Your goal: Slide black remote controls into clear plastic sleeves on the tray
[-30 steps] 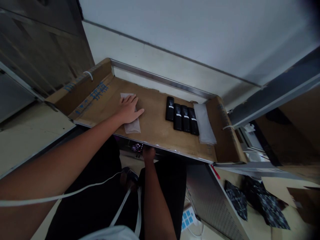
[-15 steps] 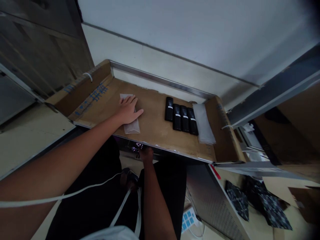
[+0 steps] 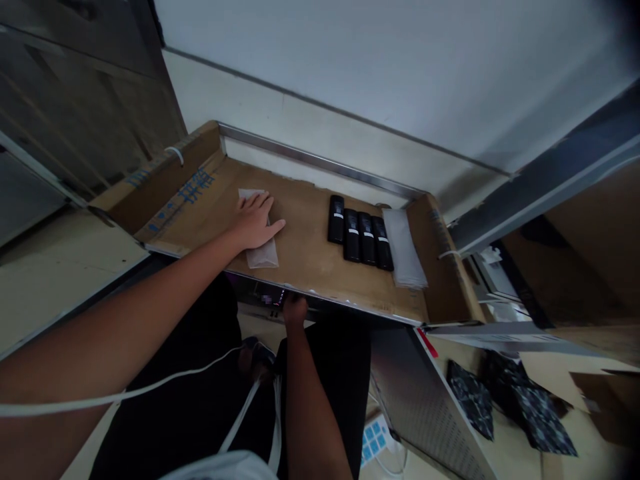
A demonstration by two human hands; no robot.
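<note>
My left hand lies flat with its fingers spread, pressing on a clear plastic sleeve on the brown cardboard lining. My right hand is low, just under the front edge of the work surface. Its fingers are dark and partly hidden there, right beside a small lit screen; whether they grip it I cannot tell. Several black remote controls with white labels lie side by side right of centre. Beside them is a stack of clear plastic sleeves.
Cardboard walls fold up at both ends of the surface, and a metal rail runs along the back. A white cable crosses my left forearm. Dark patterned bags lie on the floor at right, and a metal panel stands below.
My left hand stays on the sleeve. My right hand has barely shifted, and the picture on the lit screen beside it looks different. The view has moved slightly.
</note>
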